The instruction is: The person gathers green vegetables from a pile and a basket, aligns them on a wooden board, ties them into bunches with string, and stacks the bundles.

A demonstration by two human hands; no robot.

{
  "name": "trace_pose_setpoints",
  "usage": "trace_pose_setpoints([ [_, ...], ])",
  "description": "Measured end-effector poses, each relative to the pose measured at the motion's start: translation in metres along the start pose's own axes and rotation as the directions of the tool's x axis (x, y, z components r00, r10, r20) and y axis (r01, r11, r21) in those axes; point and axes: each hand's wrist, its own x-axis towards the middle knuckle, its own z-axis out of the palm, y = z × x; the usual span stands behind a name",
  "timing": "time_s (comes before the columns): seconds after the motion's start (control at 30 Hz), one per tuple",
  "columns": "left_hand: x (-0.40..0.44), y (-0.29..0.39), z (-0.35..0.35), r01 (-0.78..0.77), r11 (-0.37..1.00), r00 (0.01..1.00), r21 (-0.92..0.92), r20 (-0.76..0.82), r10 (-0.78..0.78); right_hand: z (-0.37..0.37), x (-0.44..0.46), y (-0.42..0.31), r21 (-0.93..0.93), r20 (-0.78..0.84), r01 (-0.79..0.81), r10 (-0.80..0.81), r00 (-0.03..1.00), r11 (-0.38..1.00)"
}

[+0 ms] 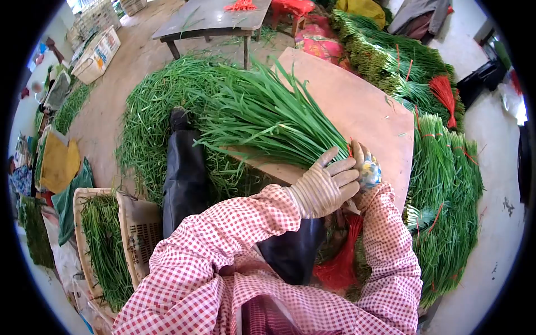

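Note:
A large bunch of green garlic chives lies across the board, leaves fanned to the upper left and stalk ends towards me. My left hand, in a striped off-white work glove, rests at the near side of the stalk ends with its fingers stretched out and slightly apart. Gloved too, with a blue and yellow patch, my right hand has bent fingers closed at a red tie by the stalk ends. Its fingertips are partly hidden. Below my hands hangs a bundle of red ties.
Loose greens are heaped left of the board. Tied bunches are stacked at the right, with more red ties on them. A basket of greens stands at lower left; a low table is at the back.

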Motion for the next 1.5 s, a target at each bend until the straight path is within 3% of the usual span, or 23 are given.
trace_pose_setpoints([
  [0.13, -0.017, -0.011, -0.019, -0.012, 0.999, 0.999, 0.053, 0.031, 0.01, -0.024, -0.007, -0.031, -0.022, -0.017, -0.025, 0.025, 1.0, 0.999],
  [0.2, -0.025, -0.022, -0.036, 0.232, 0.955, 0.919, 0.185, 0.281, -0.278, -0.032, -0.007, -0.04, -0.006, 0.028, -0.085, 0.086, 0.996, 0.996],
  [0.33, -0.018, -0.062, -0.075, 0.62, 0.782, 0.785, 0.067, -0.042, -0.619, -0.033, -0.007, -0.04, -0.014, 0.036, -0.088, 0.089, 0.995, 0.996],
  [0.4, -0.007, -0.076, -0.087, 0.627, 0.734, 0.735, 0.263, 0.111, -0.668, -0.035, -0.006, -0.04, 0.011, 0.025, -0.09, 0.089, 0.996, 0.996],
  [0.43, -0.002, -0.081, -0.092, 0.648, 0.687, 0.637, 0.331, 0.261, -0.726, -0.038, -0.005, -0.042, 0.012, 0.041, -0.091, 0.091, 0.995, 0.996],
  [0.53, 0.014, -0.084, -0.097, 0.591, 0.667, 0.555, 0.454, 0.37, -0.745, -0.04, -0.004, -0.044, 0.001, 0.045, -0.099, 0.099, 0.994, 0.995],
  [0.6, 0.021, -0.086, -0.099, 0.584, 0.694, 0.571, 0.421, 0.395, -0.72, -0.041, -0.004, -0.044, -0.016, 0.054, -0.098, 0.099, 0.994, 0.995],
  [0.67, 0.028, -0.091, -0.1, 0.625, 0.646, 0.509, 0.438, 0.398, -0.763, -0.042, -0.004, -0.044, -0.012, 0.067, -0.097, 0.097, 0.993, 0.995],
  [0.73, 0.023, -0.101, -0.101, 0.623, 0.669, 0.555, 0.405, 0.375, -0.743, -0.046, -0.003, -0.044, -0.011, 0.091, -0.086, 0.087, 0.992, 0.996],
  [0.83, 0.016, -0.124, -0.1, 0.817, 0.556, 0.438, 0.151, 0.466, -0.769, -0.044, -0.004, -0.042, -0.029, 0.079, -0.086, 0.088, 0.993, 0.996],
  [0.87, 0.021, -0.12, -0.102, 0.814, 0.561, 0.44, 0.152, 0.469, -0.766, -0.044, -0.004, -0.043, -0.041, 0.08, -0.081, 0.084, 0.993, 0.996],
  [0.93, 0.029, -0.111, -0.108, 0.985, 0.17, 0.16, -0.026, 0.501, -0.85, -0.046, -0.005, -0.046, -0.041, 0.106, -0.099, 0.103, 0.989, 0.994],
  [0.97, 0.03, -0.109, -0.107, 0.981, 0.19, 0.153, 0.027, 0.49, -0.858, -0.046, -0.005, -0.047, -0.041, 0.096, -0.104, 0.107, 0.99, 0.994],
  [1.0, 0.03, -0.108, -0.107, 0.981, 0.191, 0.153, 0.029, 0.489, -0.859, -0.047, -0.005, -0.048, -0.044, 0.082, -0.109, 0.112, 0.99, 0.993],
  [1.1, 0.025, -0.107, -0.103, 0.908, 0.405, 0.307, 0.109, 0.486, -0.818, -0.045, -0.006, -0.049, -0.051, 0.078, -0.121, 0.124, 0.989, 0.991],
  [1.13, 0.024, -0.108, -0.101, 0.908, 0.405, 0.306, 0.11, 0.489, -0.817, -0.045, -0.006, -0.049, -0.062, 0.08, -0.122, 0.126, 0.989, 0.991],
  [1.2, 0.022, -0.111, -0.1, 0.679, 0.672, 0.519, 0.294, 0.456, -0.723, -0.049, -0.006, -0.051, -0.06, 0.099, -0.127, 0.132, 0.986, 0.99],
  [1.23, 0.019, -0.112, -0.097, 0.621, 0.719, 0.596, 0.312, 0.408, -0.692, -0.05, -0.006, -0.052, -0.061, 0.115, -0.128, 0.134, 0.984, 0.99],
  [1.27, 0.019, -0.11, -0.096, 0.621, 0.719, 0.596, 0.312, 0.407, -0.692, -0.049, -0.006, -0.051, -0.061, 0.115, -0.127, 0.134, 0.984, 0.99],
  [1.37, 0.014, -0.105, -0.095, 0.418, 0.832, 0.747, 0.365, 0.383, -0.544, -0.047, -0.006, -0.05, -0.057, 0.09, -0.14, 0.144, 0.985, 0.989],
  [1.4, 0.01, -0.105, -0.096, 0.418, 0.832, 0.746, 0.364, 0.385, -0.543, -0.048, -0.006, -0.05, -0.051, 0.099, -0.134, 0.139, 0.985, 0.99],
  [1.47, 0.002, -0.101, -0.099, 0.826, 0.551, 0.514, 0.115, 0.245, -0.822, -0.05, -0.005, -0.049, -0.043, 0.108, -0.138, 0.142, 0.984, 0.99],
  [1.5, -0.002, -0.091, -0.11, 0.958, 0.242, 0.266, -0.152, 0.164, -0.95, -0.051, -0.004, -0.048, -0.025, 0.125, -0.131, 0.133, 0.983, 0.991],
])
